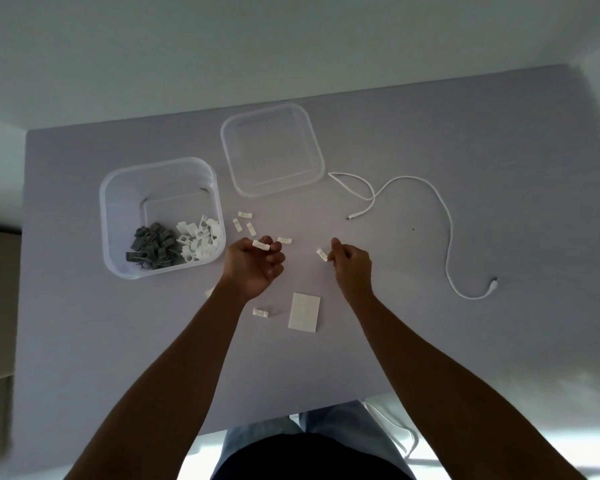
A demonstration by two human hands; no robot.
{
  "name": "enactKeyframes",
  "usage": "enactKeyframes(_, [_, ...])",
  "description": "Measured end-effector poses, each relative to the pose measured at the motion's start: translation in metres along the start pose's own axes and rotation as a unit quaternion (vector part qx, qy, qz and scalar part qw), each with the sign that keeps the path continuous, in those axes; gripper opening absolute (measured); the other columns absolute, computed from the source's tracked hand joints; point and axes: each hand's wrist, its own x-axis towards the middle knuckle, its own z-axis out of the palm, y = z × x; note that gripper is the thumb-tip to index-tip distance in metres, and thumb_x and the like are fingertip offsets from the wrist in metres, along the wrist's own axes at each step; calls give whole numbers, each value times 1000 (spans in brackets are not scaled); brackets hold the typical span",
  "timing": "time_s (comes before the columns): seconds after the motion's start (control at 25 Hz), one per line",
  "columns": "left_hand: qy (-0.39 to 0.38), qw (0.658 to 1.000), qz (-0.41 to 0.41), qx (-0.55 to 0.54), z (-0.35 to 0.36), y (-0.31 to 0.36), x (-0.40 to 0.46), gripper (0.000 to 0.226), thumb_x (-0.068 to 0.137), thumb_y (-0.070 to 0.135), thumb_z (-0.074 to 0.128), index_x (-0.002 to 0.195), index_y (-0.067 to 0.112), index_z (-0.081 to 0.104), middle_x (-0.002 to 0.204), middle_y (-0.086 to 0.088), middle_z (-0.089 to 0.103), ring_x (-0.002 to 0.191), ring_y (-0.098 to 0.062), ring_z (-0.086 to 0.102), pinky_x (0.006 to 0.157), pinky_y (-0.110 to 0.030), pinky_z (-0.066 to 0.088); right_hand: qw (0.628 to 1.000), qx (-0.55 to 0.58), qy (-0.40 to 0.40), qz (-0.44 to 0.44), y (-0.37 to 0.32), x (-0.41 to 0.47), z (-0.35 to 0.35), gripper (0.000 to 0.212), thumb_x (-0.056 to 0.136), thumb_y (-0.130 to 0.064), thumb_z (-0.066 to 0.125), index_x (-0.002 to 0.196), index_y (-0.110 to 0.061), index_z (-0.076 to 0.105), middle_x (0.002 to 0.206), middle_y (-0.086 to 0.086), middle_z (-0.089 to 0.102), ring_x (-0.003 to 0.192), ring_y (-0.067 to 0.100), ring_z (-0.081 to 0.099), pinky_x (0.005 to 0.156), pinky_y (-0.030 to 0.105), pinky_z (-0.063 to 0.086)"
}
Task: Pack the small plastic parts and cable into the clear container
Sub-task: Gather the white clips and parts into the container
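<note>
Left hand [253, 266], at frame centre, pinches a white clip [261, 245]; right hand [350, 268] pinches another white clip [322, 255]. Clear container [118, 202], centre left, holds grey and white clips. White cable [447, 223] lies loose at right; lid [272, 148] above centre.

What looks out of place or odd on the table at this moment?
Nothing is damaged. Several small white plastic clips still lie loose on the grey table beside the clear plastic container, and the white cable sprawls uncoiled to the right.
</note>
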Motion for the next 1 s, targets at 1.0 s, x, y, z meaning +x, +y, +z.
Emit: enactKeyframes(1.0, [126,504,283,806,-14,-19,54,15,95,23,58,99,9,62,104,-10,56,76,-35,63,69,-44,54,901,381,-24,207,19,1,-52,32,91,-23,41,64,-10,55,60,10,46,48,19,37,44,23,28])
